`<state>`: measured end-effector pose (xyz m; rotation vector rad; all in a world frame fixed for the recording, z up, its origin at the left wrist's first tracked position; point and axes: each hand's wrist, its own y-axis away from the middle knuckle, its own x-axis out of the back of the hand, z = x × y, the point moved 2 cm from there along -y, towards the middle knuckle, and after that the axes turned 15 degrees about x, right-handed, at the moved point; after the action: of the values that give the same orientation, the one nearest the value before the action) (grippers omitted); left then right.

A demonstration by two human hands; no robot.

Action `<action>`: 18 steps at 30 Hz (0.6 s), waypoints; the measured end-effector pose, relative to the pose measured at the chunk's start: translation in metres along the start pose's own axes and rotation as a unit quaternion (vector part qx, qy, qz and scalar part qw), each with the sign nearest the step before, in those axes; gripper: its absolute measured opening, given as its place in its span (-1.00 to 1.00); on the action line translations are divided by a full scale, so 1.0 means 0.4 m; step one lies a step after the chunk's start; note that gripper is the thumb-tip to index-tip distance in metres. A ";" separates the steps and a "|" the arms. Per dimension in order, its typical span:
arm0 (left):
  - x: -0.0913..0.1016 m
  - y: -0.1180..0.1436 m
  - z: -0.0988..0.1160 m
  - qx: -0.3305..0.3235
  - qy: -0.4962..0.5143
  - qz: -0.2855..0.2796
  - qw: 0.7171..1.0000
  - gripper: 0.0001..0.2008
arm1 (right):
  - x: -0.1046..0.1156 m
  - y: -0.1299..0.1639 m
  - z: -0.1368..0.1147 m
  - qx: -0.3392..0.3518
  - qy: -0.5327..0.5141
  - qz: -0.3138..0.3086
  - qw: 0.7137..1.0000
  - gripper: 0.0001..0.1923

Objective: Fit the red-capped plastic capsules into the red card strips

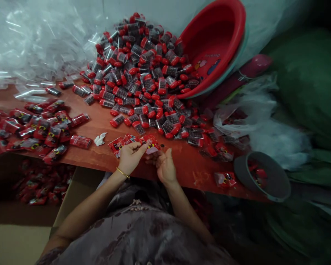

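The left hand (130,156) and the right hand (164,167) meet at the near edge of the tabletop (105,129). Both hands close their fingers on one red printed packet (150,144), which lies between them, its far side resting on the wood. The left thumb and forefinger pinch the packet's left edge; the right fingers curl under its near right corner. How firmly either hand presses cannot be told.

Risk points, as judged from this layout:

- A small black piece (162,146) lies loose on the wood just beyond the right hand. A sweep of the fingers could roll it off the near edge.
- Two more red packets (123,142) lie touching the left hand's far side. A lift of the held packet could drag them along.
- The pile of red-capped clear cases (143,81) slopes down from the tilted red basin (215,48), well beyond both hands. Its lowest cases end near the working spot, and a jolt to the tabletop could send more sliding in.
- The grey bowl (264,176), to the right of the right hand, overhangs the tabletop's edge. An elbow knock could tip it.
- Finished packets (38,129) lie heaped to the left of the left hand, close above an open cardboard box (71,191).
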<state>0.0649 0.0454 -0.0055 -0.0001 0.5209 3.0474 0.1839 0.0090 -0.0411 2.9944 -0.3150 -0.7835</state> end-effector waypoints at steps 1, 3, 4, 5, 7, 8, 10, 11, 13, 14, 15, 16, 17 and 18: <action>0.005 -0.003 -0.005 -0.007 -0.013 0.004 1.000 -0.67 | 0.002 0.001 -0.001 0.026 0.033 -0.001 0.999 -0.42; 0.011 -0.004 -0.017 -0.014 -0.036 -0.002 0.999 -0.68 | 0.005 0.002 -0.004 0.085 0.113 -0.001 0.990 -0.58; 0.013 -0.003 -0.022 -0.015 -0.046 -0.007 0.999 -0.68 | 0.006 0.002 -0.005 0.112 0.157 -0.002 0.981 -0.65; 0.013 0.000 -0.026 -0.018 -0.054 -0.009 0.998 -0.66 | 0.005 0.003 -0.007 0.134 0.200 -0.003 0.971 -0.69; 0.011 0.008 -0.031 -0.021 -0.061 -0.010 0.998 -0.63 | -0.001 0.003 -0.010 0.165 0.279 -0.005 0.946 -0.68; 0.010 0.013 -0.032 -0.021 -0.059 -0.009 0.998 -0.62 | -0.004 0.002 -0.010 0.173 0.312 -0.006 0.934 -0.66; 0.006 0.019 -0.032 -0.009 -0.043 -0.014 0.999 -0.64 | -0.013 0.000 -0.009 0.186 0.362 -0.008 0.913 -0.63; 0.005 0.019 -0.031 0.002 -0.024 -0.016 1.000 -0.66 | -0.016 -0.001 -0.008 0.192 0.378 -0.008 0.905 -0.62; 0.005 0.016 -0.032 0.033 0.038 -0.018 0.999 -0.73 | -0.023 -0.003 -0.005 0.204 0.396 -0.016 0.895 -0.64; 0.006 0.011 -0.033 0.050 0.072 -0.020 0.996 -0.76 | -0.025 -0.006 -0.004 0.208 0.403 -0.025 0.891 -0.65; 0.008 0.006 -0.035 0.065 0.101 -0.025 0.992 -0.76 | -0.027 -0.009 -0.004 0.211 0.411 -0.037 0.886 -0.66; 0.010 0.000 -0.037 0.077 0.124 -0.028 0.989 -0.74 | -0.028 -0.014 -0.006 0.210 0.417 -0.054 0.882 -0.66; 0.013 -0.006 -0.038 0.088 0.138 -0.030 0.986 -0.71 | -0.028 -0.021 -0.011 0.208 0.424 -0.075 0.878 -0.66; 0.017 -0.012 -0.040 0.100 0.147 -0.029 0.984 -0.70 | -0.027 -0.032 -0.021 0.209 0.434 -0.095 0.871 -0.65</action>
<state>0.0582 0.0449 -0.0221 -0.4559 0.8265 2.9361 0.1812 0.0236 -0.0298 3.3900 -0.1499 0.7680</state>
